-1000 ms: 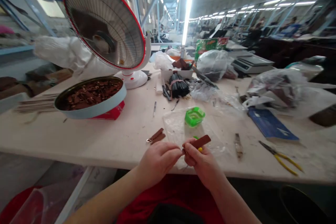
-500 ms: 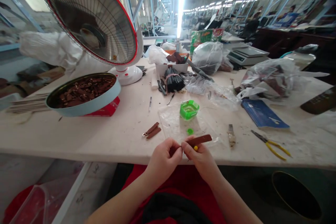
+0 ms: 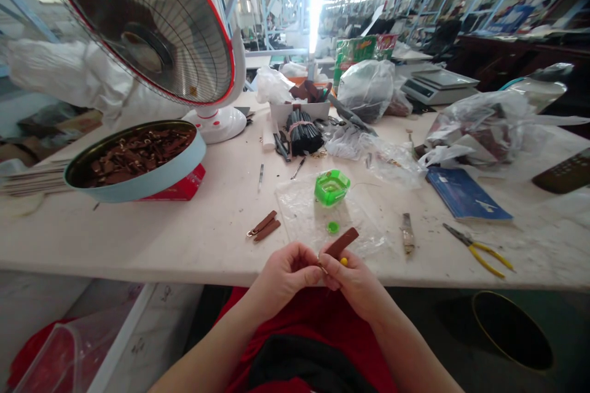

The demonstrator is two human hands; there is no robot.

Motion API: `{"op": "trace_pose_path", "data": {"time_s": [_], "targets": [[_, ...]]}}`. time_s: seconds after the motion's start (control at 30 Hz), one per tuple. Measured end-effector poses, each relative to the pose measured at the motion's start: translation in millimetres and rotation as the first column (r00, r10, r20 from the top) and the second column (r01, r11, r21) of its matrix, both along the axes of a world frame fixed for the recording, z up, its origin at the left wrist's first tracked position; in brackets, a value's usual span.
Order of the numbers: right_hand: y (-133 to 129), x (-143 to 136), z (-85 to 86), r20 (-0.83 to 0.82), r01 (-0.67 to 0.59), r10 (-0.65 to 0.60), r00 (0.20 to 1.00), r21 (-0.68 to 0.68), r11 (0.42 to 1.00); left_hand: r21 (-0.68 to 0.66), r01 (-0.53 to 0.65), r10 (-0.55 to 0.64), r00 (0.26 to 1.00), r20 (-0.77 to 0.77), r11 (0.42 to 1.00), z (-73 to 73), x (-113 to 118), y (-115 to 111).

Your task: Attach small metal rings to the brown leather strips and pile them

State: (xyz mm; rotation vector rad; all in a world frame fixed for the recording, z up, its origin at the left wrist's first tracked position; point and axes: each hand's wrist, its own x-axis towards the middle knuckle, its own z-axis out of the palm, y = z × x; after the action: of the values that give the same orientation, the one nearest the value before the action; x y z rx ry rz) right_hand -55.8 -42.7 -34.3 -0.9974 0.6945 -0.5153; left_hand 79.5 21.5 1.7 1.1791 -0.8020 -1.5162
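Observation:
Between my two hands, just over the table's front edge, is a brown leather strip point(image 3: 342, 242). My right hand point(image 3: 354, 279) is closed on it, and the strip's free end points up and to the right. A small yellow knob point(image 3: 343, 262) shows among the right fingers; what it belongs to is hidden. My left hand point(image 3: 291, 270) is closed, thumb and fingertips meeting at the strip's near end; any small part between them is hidden. Beyond the hands lie a small green cap point(image 3: 332, 227) and a green dish point(image 3: 332, 187) on a clear plastic sheet point(image 3: 295, 209).
Brown strips with metal rings point(image 3: 265, 226) lie to the left. A round tin point(image 3: 138, 187) full of brown pieces stands beside a fan point(image 3: 147, 31). To the right are a taped blade point(image 3: 407, 233), yellow-handled pliers point(image 3: 479, 250) and a blue book point(image 3: 468, 193).
The leather strip has turned in my right hand, so its free end now tilts more steeply upward. My left fingers have shifted slightly at its near end. The camera view has moved a little.

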Motion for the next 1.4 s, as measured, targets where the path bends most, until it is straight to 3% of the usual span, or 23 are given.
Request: {"op": "trace_pose_path", "data": {"time_s": [0.2,0.37,0.5,0.63,0.7,0.77,0.9,1.0,1.13,1.23,1.4], "targets": [[4,4,1.8,-0.1,0.091,-0.123,0.987,-0.279,0.956,0.02,-0.025,0.023,0.996,0.081,0.999,-6.1,1,1],[11,5,1.8,-0.097,0.159,-0.183,0.978,-0.214,0.964,0.009,-0.113,0.11,0.981,0.16,0.994,-1.9,-3,3],[10,1,8.2,-0.114,0.097,-0.148,0.982,-0.367,0.925,0.024,-0.15,0.139,0.955,0.263,0.988,0.7,-6,3],[4,2,8.2,-0.186,0.042,-0.181,0.966,-0.579,0.814,-0.015,-0.138,0.133,0.917,0.377,0.99,-2.3,-7,4],[1,5,3.0,-0.213,0.024,-0.194,0.957,-0.613,0.79,-0.042,-0.1,0.108,0.867,0.486,0.994,-5.4,-5,2],[-4,6,-4.1,-0.24,0.013,-0.192,0.952,-0.593,0.805,-0.045,-0.088,0.098,0.828,0.552,0.995,-9.7,-3,-1],[-26,0,-18.5,-0.205,0.133,-0.291,0.935,-0.556,0.82,0.005,-0.159,0.141,0.89,0.434,0.987,-22.2,3,-15],[-53,-9,-29.9,-0.172,0.274,-0.459,0.872,-0.607,0.746,0.072,-0.22,0.184,0.923,0.338,0.973,-33.1,7,-30],[-90,-14,-46.6,-0.136,0.479,-0.645,0.752,-0.559,0.677,0.094,-0.285,0.25,0.928,0.277,0.954,-46.3,11,-48],[-109,-8,-59.7,-0.108,0.52,-0.688,0.718,-0.574,0.633,0.095,-0.32,0.285,0.92,0.27,0.943,-53.7,15,-58],[-120,3,-80.2,-0.115,0.522,-0.665,0.738,-0.527,0.671,0.093,-0.352,0.32,0.914,0.251,0.931,-63.4,23,-68]]}}
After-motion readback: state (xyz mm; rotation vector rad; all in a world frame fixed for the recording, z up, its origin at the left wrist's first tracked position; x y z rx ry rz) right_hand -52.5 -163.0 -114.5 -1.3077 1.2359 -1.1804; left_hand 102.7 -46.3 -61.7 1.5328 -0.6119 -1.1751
